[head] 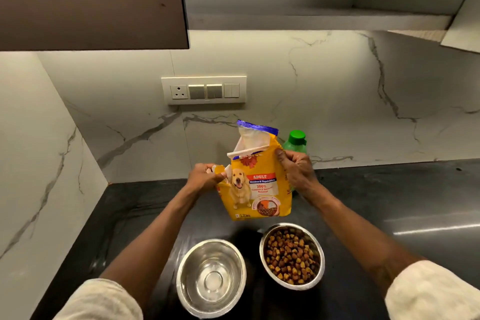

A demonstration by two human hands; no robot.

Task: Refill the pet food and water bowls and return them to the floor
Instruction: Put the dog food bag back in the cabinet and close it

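A yellow dog food bag stands upright on the black counter, its top open. My left hand pinches the bag's upper left corner. My right hand grips its upper right edge. In front of the bag sit two steel bowls: the left bowl holds no food, the right bowl is full of brown kibble. A bottle with a green cap stands behind the bag, mostly hidden by my right hand.
A marble backsplash with a switch panel rises behind the counter. A dark cabinet hangs at upper left, an open shelf at upper right. A side wall bounds the counter on the left.
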